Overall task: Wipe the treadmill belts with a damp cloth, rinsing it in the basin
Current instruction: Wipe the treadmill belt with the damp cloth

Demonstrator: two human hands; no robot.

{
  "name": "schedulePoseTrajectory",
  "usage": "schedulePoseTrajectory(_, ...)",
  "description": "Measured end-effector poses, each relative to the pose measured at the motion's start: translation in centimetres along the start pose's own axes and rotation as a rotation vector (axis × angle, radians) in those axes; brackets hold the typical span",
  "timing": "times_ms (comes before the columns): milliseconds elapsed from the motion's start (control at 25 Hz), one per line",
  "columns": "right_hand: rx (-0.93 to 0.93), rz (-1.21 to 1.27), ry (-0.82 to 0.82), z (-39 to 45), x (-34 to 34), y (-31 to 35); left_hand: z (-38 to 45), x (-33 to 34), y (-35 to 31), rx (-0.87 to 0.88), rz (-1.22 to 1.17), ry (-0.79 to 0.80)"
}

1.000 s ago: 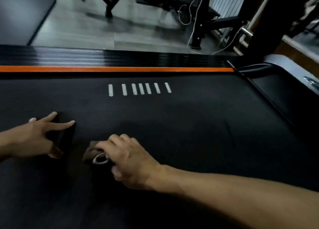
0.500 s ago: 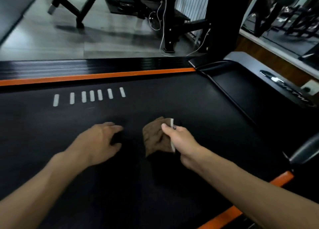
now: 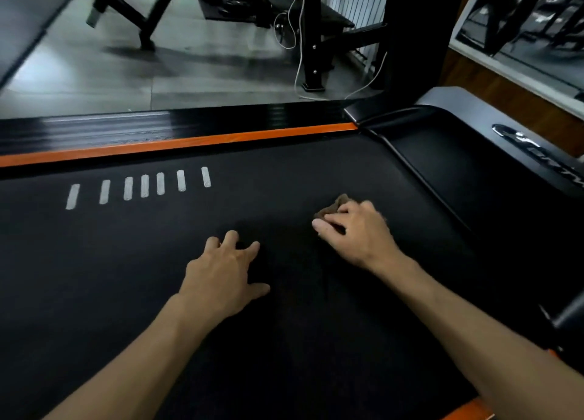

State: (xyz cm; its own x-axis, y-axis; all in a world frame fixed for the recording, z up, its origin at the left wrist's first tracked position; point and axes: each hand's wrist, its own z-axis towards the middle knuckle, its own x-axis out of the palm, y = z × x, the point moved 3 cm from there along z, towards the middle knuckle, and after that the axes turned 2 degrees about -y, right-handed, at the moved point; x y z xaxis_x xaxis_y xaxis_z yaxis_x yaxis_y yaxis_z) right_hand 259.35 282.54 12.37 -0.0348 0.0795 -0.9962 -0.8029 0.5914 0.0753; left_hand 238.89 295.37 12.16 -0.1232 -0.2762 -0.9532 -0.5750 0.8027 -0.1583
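Right of the frame's centre, the right hand lies over a brown cloth, its grip curled down onto the bunched fabric and pressing it against the treadmill belt; only the cloth's far edge shows beyond the knuckles. Left of it and a little lower in the frame, the left hand rests palm down on the belt, its grip spread, fingers apart and slightly bent, holding nothing. Both bare forearms run in from the lower edge. A row of seven short white marks crosses the black belt in the middle left. Beyond them an orange stripe lines the black side rail across the frame. At right sits the dark motor cover. Across the upper frame lies grey floor with black equipment frames and a white cable.
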Motion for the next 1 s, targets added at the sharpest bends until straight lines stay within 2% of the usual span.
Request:
schedulePoseTrajectory(80, -0.108, -0.093, 0.068, 0.5, 0.1, -1.7, 0.0, 0.0, 0.1, -0.011, 0.008, 0.012)
schedulePoseTrajectory(160, -0.131, -0.047, 0.1, 0.3, 0.9, -3.2, 0.0, 0.0, 0.1, -0.006, 0.04, 0.024)
schedulePoseTrajectory(200, -0.107, -0.019, 0.056, 0.0, 1.6, -3.0, 0.3, -0.1, 0.1, -0.001, 0.059, 0.029)
schedulePoseTrajectory(280, -0.103, -0.04, -0.155, -1.1, 3.3, -0.5, 1.2, -0.4, 0.1, -0.004, 0.097, 0.049)
schedulePoseTrajectory(360, -0.244, -0.015, -0.278, -1.6, 4.2, 2.4, 2.5, -0.7, -0.1, 0.002, 0.142, 0.078)
schedulePoseTrajectory(480, -0.624, 0.014, -0.201, 1.3, 4.0, 1.6, 4.1, -0.7, 0.4, -0.009, 0.131, 0.184)
schedulePoseTrajectory(520, -0.664, -0.026, -0.174, 3.1, 4.1, -0.1, 4.4, -0.6, 0.6, -0.017, 0.104, 0.238)
schedulePoseTrajectory(560, -0.593, -0.063, -0.181, 5.1, 4.0, -2.2, 4.6, -0.5, 0.8, -0.026, 0.076, 0.279)
schedulePoseTrajectory(600, -0.412, -0.083, -0.206, 7.1, 3.5, -4.5, 4.8, -0.4, 0.9, -0.032, 0.058, 0.302)
schedulePoseTrajectory(680, 0.078, -0.102, -0.208, 10.0, 2.7, -8.6, 5.0, -0.3, 1.0, -0.027, 0.046, 0.314)
schedulePoseTrajectory(720, 0.262, -0.094, -0.181, 10.7, 2.4, -9.1, 5.1, -0.2, 1.1, -0.023, 0.043, 0.309)
schedulePoseTrajectory(760, 0.347, -0.106, -0.158, 11.0, 2.4, -8.5, 5.1, -0.2, 1.1, -0.025, 0.038, 0.307)
schedulePoseTrajectory(800, 0.353, -0.12, -0.148, 11.0, 2.4, -7.2, 5.1, -0.2, 1.1, -0.03, 0.032, 0.31)
schedulePoseTrajectory(1000, 0.061, -0.077, -0.239, 6.2, 3.6, -0.8, 4.8, 0.0, 1.4, -0.024, 0.003, 0.307)
